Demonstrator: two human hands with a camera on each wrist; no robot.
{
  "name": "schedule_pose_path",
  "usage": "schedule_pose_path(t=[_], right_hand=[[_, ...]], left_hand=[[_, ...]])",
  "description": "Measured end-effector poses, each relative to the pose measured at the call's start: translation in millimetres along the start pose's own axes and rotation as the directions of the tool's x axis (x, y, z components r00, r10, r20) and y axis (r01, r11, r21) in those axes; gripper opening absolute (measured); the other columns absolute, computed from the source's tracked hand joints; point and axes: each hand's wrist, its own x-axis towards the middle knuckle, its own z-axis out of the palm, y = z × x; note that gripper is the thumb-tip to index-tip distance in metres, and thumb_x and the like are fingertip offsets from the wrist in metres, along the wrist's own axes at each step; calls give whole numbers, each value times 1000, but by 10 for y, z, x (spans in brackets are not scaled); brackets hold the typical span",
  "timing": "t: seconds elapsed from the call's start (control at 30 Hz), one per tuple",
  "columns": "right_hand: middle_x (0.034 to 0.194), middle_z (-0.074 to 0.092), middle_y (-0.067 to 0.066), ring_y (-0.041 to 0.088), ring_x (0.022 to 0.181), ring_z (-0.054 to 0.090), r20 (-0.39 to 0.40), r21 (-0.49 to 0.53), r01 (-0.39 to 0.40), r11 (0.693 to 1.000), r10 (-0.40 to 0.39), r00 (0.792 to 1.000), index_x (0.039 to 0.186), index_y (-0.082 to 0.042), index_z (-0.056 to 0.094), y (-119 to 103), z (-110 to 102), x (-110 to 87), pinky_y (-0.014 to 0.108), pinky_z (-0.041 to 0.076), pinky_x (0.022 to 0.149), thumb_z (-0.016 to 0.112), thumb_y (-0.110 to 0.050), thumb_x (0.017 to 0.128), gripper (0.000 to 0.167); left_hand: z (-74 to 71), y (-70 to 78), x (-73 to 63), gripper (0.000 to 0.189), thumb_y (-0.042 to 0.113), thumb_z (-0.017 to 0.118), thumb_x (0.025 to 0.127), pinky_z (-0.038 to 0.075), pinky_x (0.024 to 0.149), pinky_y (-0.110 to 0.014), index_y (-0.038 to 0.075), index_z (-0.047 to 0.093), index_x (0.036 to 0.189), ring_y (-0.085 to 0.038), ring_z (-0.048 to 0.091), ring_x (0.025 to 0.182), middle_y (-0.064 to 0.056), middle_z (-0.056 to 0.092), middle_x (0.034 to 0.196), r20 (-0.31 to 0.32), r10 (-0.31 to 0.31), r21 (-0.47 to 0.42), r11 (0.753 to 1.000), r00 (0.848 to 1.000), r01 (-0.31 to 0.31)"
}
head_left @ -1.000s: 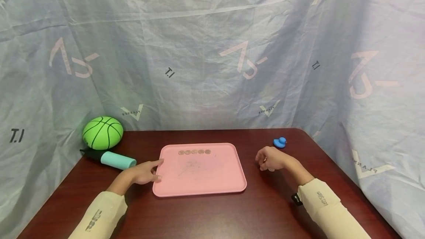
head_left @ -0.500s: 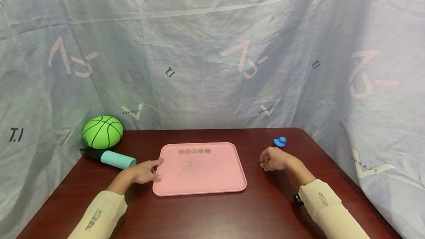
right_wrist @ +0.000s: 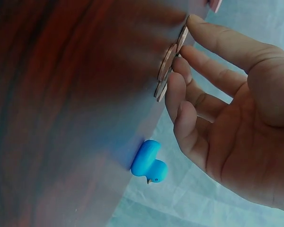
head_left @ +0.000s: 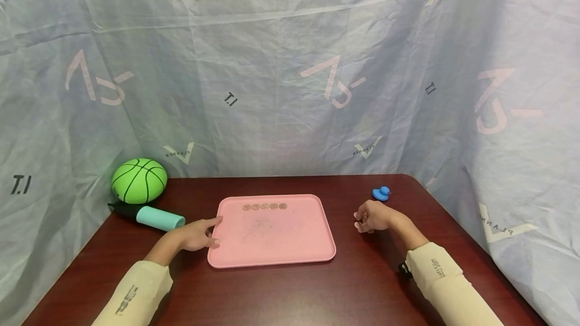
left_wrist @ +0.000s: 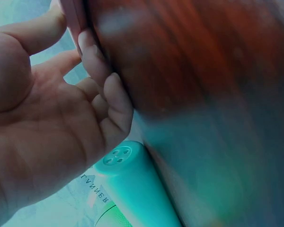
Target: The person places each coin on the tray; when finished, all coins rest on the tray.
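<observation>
A pink tray (head_left: 276,235) lies on the dark red table, bearing several coins (head_left: 265,207) in a row near its far edge. My left hand (head_left: 197,235) holds the tray's left rim, thumb and index finger over it, while other fingers curl against its outer side in the left wrist view. Right of the tray, my right hand (head_left: 373,216) is low over the table. In the right wrist view, a few overlapping coins (right_wrist: 167,64) show at its fingertips, pinched between thumb and curled fingers. From the head view the hand mostly hides them.
A small blue rubber duck (head_left: 381,193) sits beyond my right hand. At the back left are a green ball with basketball lines (head_left: 139,181) and a turquoise-and-black cylindrical object (head_left: 160,218). A grey printed cloth (head_left: 272,130) hangs behind the table.
My right hand has shifted slightly right, away from the tray; its fingers curled in, then spread a little again. My left hand and the tray stay as they were.
</observation>
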Motion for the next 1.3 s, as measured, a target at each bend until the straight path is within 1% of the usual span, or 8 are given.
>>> schedule_pose_path(t=[0.23, 0.4, 0.53, 0.77, 0.93, 1.0, 1.13, 1.3], right_hand=[[65, 64, -1, 11, 53, 57, 21, 35, 8, 999, -8, 1000, 87, 0, 71, 9, 21, 32, 29, 50, 57, 80, -5, 80, 13], [67, 65, -1, 11, 54, 57, 37, 25, 6, 1000, -7, 999, 85, 0, 68, -10, 17, 32, 28, 49, 55, 79, -2, 79, 12], [71, 66, 1, 13, 55, 57, 60, 48, 7, 999, -10, 998, 85, 1, 66, -23, 17, 29, 29, 49, 55, 78, 3, 79, 13], [76, 68, 3, 13, 58, 58, 46, 34, -63, 997, 61, 997, 92, 2, 66, -35, 16, 40, 30, 51, 59, 79, -2, 81, 17], [92, 72, 11, 12, 64, 61, 45, 36, -77, 996, 75, 996, 89, 2, 68, -23, 19, 32, 30, 52, 59, 79, -3, 81, 15], [91, 71, 11, 12, 63, 60, 46, 44, -63, 997, 61, 997, 88, 2, 66, -14, 22, 28, 29, 51, 58, 79, -2, 81, 16], [76, 63, 4, 12, 58, 56, 49, 73, -27, 997, 24, 999, 85, 1, 60, -7, 22, 22, 29, 48, 56, 79, 2, 79, 20], [72, 62, 2, 14, 57, 57, 55, 83, 7, 997, -11, 998, 91, 0, 60, -4, 19, 18, 30, 48, 56, 77, 0, 81, 19]], left_hand=[[-2, -12, 12, 78, 21, 76, 86, 44, 93, -51, -3, 38, 149, -27, 54, 100, -17, 58, 124, -1, -1, 3, 1000, 1000, 1], [-2, -15, 18, 78, 22, 76, 86, 43, 96, -52, -2, 38, 150, -28, 53, 102, -18, 57, 127, 2, -4, 2, 1000, 1000, 4], [-2, -14, 17, 79, 23, 76, 86, 42, 97, -53, -2, 37, 150, -28, 54, 104, -20, 56, 131, 7, -9, 5, 1000, 1000, 9], [-4, -7, 12, 79, 24, 76, 86, 42, 99, -55, -1, 38, 150, -29, 55, 106, -21, 55, 133, 9, -14, 8, 1000, 1000, 14], [-6, -13, 15, 79, 23, 76, 86, 42, 98, -54, -1, 37, 150, -28, 54, 104, -20, 56, 130, 6, -16, 7, 1000, 1000, 16], [-5, -15, 14, 79, 23, 76, 86, 42, 98, -54, -1, 37, 150, -29, 54, 105, -21, 56, 131, 7, -14, 7, 1000, 1000, 14], [1, -15, 13, 78, 23, 76, 86, 41, 99, -55, -1, 38, 150, -29, 54, 106, -22, 55, 133, 8, -16, 9, 1000, 1000, 16], [5, -15, 13, 78, 23, 75, 87, 41, 100, -55, -2, 37, 150, -29, 54, 106, -22, 54, 135, 9, -15, 4, 1000, 1000, 15]])
